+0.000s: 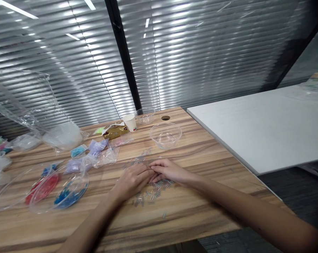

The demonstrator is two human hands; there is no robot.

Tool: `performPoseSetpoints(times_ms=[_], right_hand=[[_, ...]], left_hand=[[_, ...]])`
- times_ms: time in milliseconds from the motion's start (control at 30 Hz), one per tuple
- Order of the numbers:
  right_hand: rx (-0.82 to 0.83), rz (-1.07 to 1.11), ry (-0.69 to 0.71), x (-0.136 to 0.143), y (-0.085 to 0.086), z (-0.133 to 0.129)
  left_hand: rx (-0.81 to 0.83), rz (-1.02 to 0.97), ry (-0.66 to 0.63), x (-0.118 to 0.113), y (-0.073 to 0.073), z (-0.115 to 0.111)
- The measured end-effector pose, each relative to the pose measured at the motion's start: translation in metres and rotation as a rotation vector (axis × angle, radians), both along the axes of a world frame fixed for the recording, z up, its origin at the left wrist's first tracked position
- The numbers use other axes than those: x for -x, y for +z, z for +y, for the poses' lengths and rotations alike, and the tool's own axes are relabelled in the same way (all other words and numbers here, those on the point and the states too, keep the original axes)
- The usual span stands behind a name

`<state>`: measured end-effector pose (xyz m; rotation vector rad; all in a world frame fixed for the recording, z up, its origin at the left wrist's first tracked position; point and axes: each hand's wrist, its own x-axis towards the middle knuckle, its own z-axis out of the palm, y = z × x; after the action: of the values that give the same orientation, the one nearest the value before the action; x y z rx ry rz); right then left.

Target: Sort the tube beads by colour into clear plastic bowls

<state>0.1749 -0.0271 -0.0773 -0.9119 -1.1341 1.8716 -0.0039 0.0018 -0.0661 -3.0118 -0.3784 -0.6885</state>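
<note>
Small tube-shaped beads [154, 194], clear with a bluish shine, lie loose on the wooden table [201, 214]. Over this scatter my left hand [135, 177] comes in from the left, back upward, its fingers pressed together and curved downward. My right hand [167, 171] meets it from the other side, thumb and fingers drawn in, and the fingertips of both hands touch. Whatever lies between the fingers is hidden. More beads show behind the hands and under the right hand. Just beyond stands a clear plastic bowl [165, 136].
At left, clear bowls hold red beads [44, 188] and blue beads [70, 195]. Behind them are purple bead bags [97, 147], a gold packet [115, 130], a paper cup [129, 122] and another clear bowl [145, 116]. A white table [267, 123] adjoins at right.
</note>
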Motion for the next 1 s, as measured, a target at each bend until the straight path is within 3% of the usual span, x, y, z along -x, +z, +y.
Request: performPoseSetpoints(times_ms=[1000], right_hand=[[-0.033, 0.002, 0.023, -0.0008, -0.0027, 0.0006]], left_hand=[[0.001, 0.018, 0.016, -0.0002, 0.0008, -0.0004]])
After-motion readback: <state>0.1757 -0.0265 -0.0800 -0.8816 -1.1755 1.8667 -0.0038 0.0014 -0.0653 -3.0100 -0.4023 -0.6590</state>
